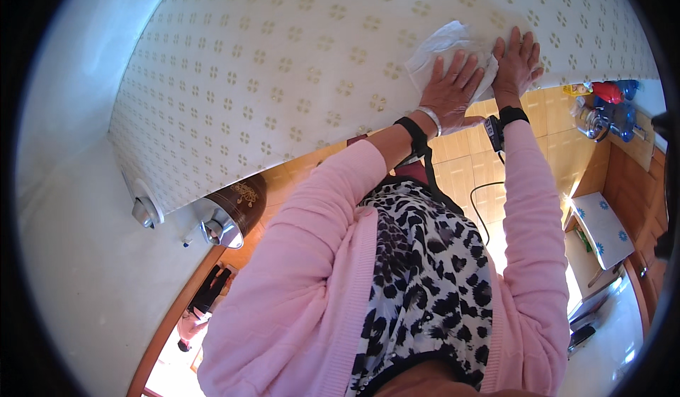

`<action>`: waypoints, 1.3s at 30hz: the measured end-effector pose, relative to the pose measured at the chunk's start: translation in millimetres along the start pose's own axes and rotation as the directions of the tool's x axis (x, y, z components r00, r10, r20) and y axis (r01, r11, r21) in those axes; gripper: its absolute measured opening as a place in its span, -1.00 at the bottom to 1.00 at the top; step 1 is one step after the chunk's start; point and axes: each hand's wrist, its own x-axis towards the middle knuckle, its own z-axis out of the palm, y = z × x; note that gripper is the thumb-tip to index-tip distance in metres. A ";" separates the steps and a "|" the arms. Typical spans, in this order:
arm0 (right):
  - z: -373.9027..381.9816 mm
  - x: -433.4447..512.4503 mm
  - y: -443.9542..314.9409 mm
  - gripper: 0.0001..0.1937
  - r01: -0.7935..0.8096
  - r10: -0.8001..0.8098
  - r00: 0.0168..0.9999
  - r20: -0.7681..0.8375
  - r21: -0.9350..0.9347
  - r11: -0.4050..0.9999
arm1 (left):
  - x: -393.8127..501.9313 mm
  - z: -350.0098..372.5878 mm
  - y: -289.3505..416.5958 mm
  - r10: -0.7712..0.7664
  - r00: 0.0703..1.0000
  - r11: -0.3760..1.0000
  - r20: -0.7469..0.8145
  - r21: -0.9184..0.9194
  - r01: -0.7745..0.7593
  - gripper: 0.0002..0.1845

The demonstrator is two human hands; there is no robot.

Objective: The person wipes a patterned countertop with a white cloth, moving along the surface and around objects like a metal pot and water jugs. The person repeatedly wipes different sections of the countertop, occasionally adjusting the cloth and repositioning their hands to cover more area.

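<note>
A white crumpled cloth or paper towel (443, 38) lies on a pale tablecloth (276, 78) with a repeated four-petal pattern, near the table's front edge. My left hand (454, 86) rests on the cloth with its fingers spread. Just to its right, my right hand (515, 62) touches the cloth's right side, its palm down and its fingers slightly apart on the tablecloth. Neither hand grasps the cloth visibly. Dark straps circle both wrists, and a light bracelet is on the left one.
At the lower left stand a brown container (252, 198) and a metal vessel (143, 213). Large blue water bottles (621, 121) and a red item (606, 92) are on the right. A flower-patterned white surface (603, 229) lies lower right. Another person (199, 309) appears beyond a doorway at lower left.
</note>
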 end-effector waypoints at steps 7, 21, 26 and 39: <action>2.0 -1.0 1.8 -0.47 0.007 -0.007 1.000 -0.010 0.026 1.000 | -58.1 -32.4 -43.8 -0.187 0.982 0.980 0.019 0.066 0.186 -0.06; -0.6 -1.3 -3.1 -0.50 0.020 -0.022 0.998 -0.055 -0.037 0.999 | -336.7 -114.6 -258.1 -0.854 -0.225 -0.189 -0.470 -0.124 0.974 -0.02; -3.0 -2.2 -3.7 -0.50 0.037 -0.038 0.997 -0.070 -0.009 0.999 | -280.0 -118.7 -293.7 -0.842 -0.234 -0.206 -0.486 -0.110 0.972 0.11; -6.3 -1.9 -6.7 -0.49 0.030 -0.030 0.998 -0.059 0.001 1.000 | -48.3 -83.3 -233.5 -0.551 0.698 0.637 -0.456 0.311 0.706 0.11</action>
